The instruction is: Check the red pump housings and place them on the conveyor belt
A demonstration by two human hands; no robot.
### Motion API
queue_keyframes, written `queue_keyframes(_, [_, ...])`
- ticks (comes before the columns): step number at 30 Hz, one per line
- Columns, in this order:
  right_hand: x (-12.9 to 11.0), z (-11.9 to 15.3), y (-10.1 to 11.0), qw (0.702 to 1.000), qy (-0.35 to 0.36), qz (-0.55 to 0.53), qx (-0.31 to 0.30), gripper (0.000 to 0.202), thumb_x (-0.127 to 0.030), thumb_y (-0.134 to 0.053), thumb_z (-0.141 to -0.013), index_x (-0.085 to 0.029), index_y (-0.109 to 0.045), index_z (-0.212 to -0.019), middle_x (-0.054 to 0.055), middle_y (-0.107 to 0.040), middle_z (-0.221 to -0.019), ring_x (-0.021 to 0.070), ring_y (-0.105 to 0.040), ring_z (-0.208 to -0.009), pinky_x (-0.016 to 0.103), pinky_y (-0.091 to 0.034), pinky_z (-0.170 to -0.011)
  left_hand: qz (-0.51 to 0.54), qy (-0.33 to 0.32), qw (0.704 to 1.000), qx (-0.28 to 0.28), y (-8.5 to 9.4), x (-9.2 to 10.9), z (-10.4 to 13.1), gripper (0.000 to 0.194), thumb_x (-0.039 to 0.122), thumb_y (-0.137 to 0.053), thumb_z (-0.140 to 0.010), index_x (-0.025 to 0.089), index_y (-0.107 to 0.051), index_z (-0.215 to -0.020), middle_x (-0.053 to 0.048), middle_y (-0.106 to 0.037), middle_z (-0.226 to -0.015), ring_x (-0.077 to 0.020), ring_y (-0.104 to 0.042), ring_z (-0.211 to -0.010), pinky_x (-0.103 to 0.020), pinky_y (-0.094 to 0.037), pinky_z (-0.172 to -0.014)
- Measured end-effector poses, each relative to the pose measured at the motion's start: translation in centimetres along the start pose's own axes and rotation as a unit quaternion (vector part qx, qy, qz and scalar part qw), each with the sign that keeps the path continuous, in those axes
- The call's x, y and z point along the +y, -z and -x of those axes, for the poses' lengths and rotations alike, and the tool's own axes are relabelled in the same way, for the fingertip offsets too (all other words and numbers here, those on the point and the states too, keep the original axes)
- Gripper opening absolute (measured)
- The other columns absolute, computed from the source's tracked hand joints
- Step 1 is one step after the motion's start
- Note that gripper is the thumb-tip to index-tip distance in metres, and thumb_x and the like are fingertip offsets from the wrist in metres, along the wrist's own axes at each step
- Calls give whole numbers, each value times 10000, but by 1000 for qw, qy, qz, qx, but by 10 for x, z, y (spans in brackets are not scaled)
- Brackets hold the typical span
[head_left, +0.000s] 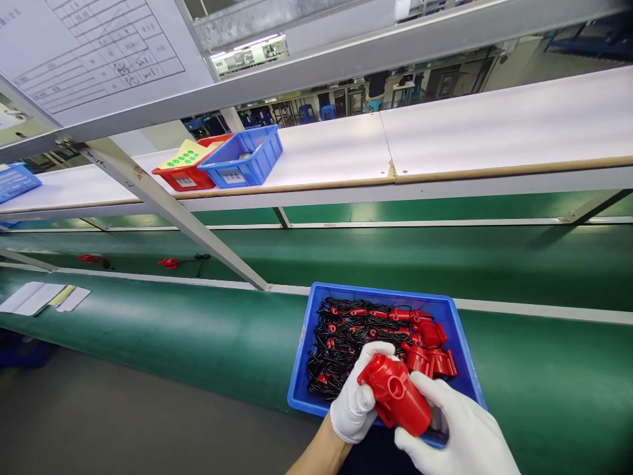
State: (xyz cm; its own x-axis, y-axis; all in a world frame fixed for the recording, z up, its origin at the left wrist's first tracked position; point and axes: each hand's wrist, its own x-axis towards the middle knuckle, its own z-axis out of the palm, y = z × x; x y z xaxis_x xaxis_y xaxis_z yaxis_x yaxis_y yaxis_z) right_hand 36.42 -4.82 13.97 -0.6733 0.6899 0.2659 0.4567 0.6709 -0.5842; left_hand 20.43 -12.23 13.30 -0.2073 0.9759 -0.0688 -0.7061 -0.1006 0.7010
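My left hand (357, 400), in a white glove, has its fingers closed around a red plastic housing (401, 397). The housing is a tube with a round opening on its side, and it is tilted over the near part of a blue bin. My right hand (459, 422), also gloved, curves around its lower right end, thumb above and fingers below. A small greyish area shows between that palm and the housing, too unclear to name. Beneath both hands, the blue bin (299, 359) holds black cables (341, 330) with small red fittings, and several red housings (419, 359) at its right side.
The bin stands on a green conveyor belt (198, 330). Behind it runs a white shelf (326, 155) bearing a red tray (190, 179) and a blue tray (247, 158). A slanted metal post (182, 221) rises left of the bin. Papers (37, 297) lie far left.
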Motion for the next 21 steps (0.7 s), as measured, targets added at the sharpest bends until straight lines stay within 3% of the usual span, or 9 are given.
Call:
queue_keyframes(4, [-2,2,7,998,43,-29,22,711,-516,-776,-629,-316,-548,-1272,66,-735,-954,275,-707,-739,376,-576,-666,-8,-3,1000,-20,5,1,2,842,713,-772,-608,220,-542,-1250,-72,-577,-997,-202,-577,-881,-333,-452,-844])
queue_keyframes(8, [-2,-7,24,994,55,-94,16,363,-534,-654,-788,-279,-618,-1044,25,-673,-746,170,-604,-546,288,-504,-528,-109,-20,994,-9,5,8,5,908,656,-806,-616,251,-470,-1356,-104,-603,-1089,-286,-616,-1025,-445,-455,-959])
queue_keyframes(10, [-2,-14,30,995,23,-92,-17,261,-521,-568,-862,-262,-596,-853,-2,-601,-623,140,-532,-478,261,-441,-469,-232,-62,970,23,4,13,5,901,526,-859,-631,261,-464,-1395,-130,-608,-1181,-321,-598,-1119,-503,-403,-1052])
queue_keyframes(13, [1,-23,31,990,-24,-70,-119,323,-463,-488,-934,-239,-521,-703,-20,-565,-571,121,-496,-461,241,-404,-463,-399,-135,906,37,4,24,4,800,314,-896,-627,275,-555,-1350,-137,-631,-1261,-343,-572,-1201,-546,-300,-1145])
queue_keyframes(16, [12,-23,26,979,20,-101,-177,347,-468,-420,-973,-234,-600,-792,20,-670,-757,141,-609,-616,239,-497,-591,-446,-143,884,-16,9,36,4,619,241,-890,-613,274,-679,-1193,-126,-685,-1211,-359,-575,-1223,-570,-211,-1185])
queue_keyframes(19, [26,-17,19,981,116,-105,-114,435,-559,-406,-963,-229,-676,-1046,93,-704,-1028,223,-677,-930,317,-553,-841,-445,-89,885,-106,15,45,4,255,264,-790,-730,299,-742,-979,-101,-733,-1079,-347,-609,-1177,-611,-214,-1162])
queue_keyframes(21, [32,-15,15,976,169,-103,-91,481,-595,-424,-947,-229,-665,-1145,111,-688,-1139,255,-651,-1075,354,-532,-948,-451,-85,878,-133,24,48,-1,111,291,-756,-759,318,-738,-865,-81,-742,-997,-334,-624,-1141,-619,-238,-1143])
